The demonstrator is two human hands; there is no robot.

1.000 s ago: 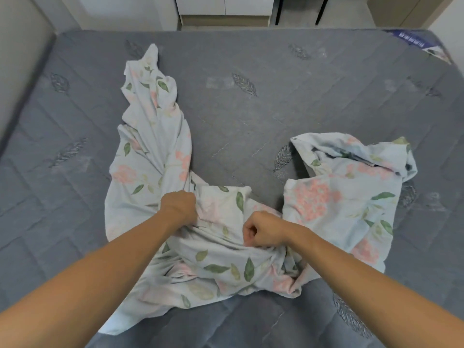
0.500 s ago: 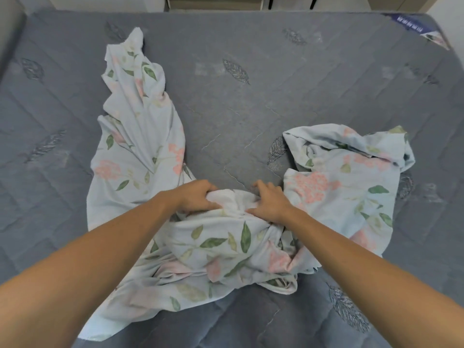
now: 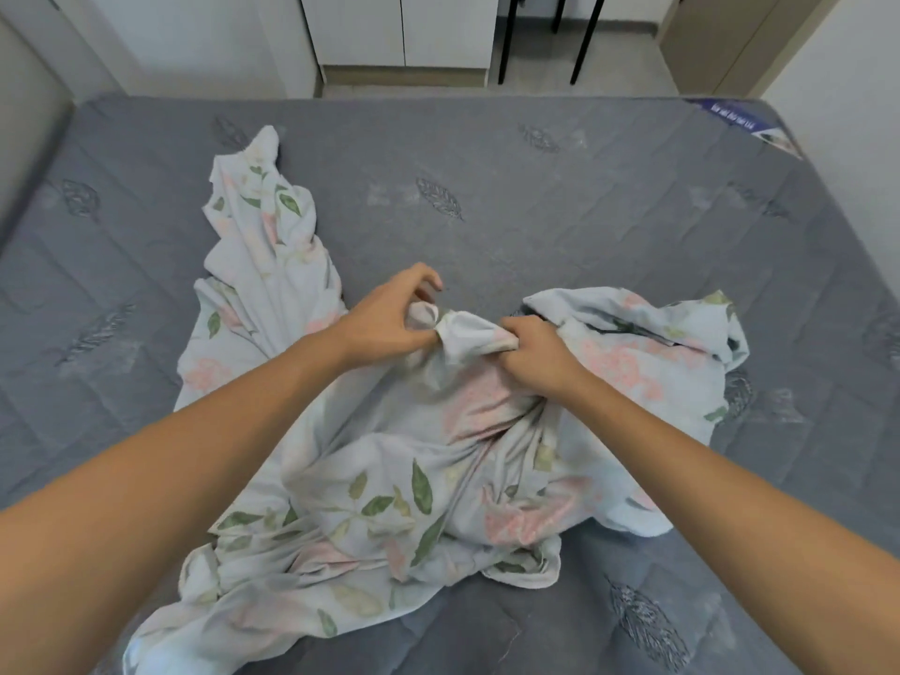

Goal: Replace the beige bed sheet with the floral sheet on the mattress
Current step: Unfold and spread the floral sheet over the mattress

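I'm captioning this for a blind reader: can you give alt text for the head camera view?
Two bare hands hold a bunched fold of a crumpled floral sheet on a bare grey quilted mattress: the right hand grips it, the left hand pinches it. White cabinets stand beyond the bed.

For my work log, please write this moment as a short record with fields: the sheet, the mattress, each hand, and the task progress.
sheet: floral sheet lies crumpled in a heap, not spread
mattress: grey quilted mattress is bare around the heap; no beige sheet in view
left hand: left hand pinches a bunched fold of the sheet
right hand: right hand grips the same fold from the other side
progress: spreading not yet done
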